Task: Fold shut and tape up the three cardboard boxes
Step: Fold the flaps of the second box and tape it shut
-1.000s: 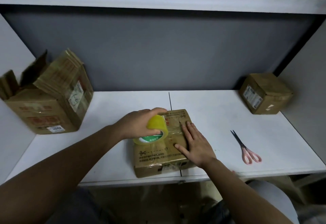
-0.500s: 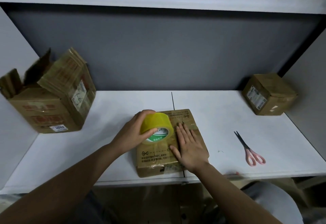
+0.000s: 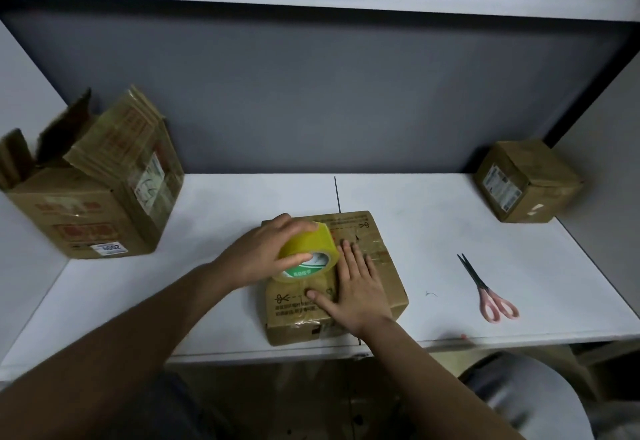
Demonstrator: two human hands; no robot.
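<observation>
Now taping the middle box at the near table edge.
Left hand [image 3: 258, 256] is gripping the yellow tape roll [image 3: 309, 251], holding it on the flat box [image 3: 384, 266] top, just left of the right hand [image 3: 358, 292], which is pressing down with straight fingers. An open-flapped box [image 3: 86, 197] is sitting far left, a closed box [image 3: 526, 181] far right, scissors [image 3: 486, 289] lying right on the table [image 3: 207, 231].

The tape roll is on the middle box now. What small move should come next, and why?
Probably draw the tape roll further along the top of the middle box, away from the right hand. The left hand grips the roll on the box top, the right hand lies flat beside it holding the flaps down, and the scissors lie untouched, so cutting seems early.
</observation>
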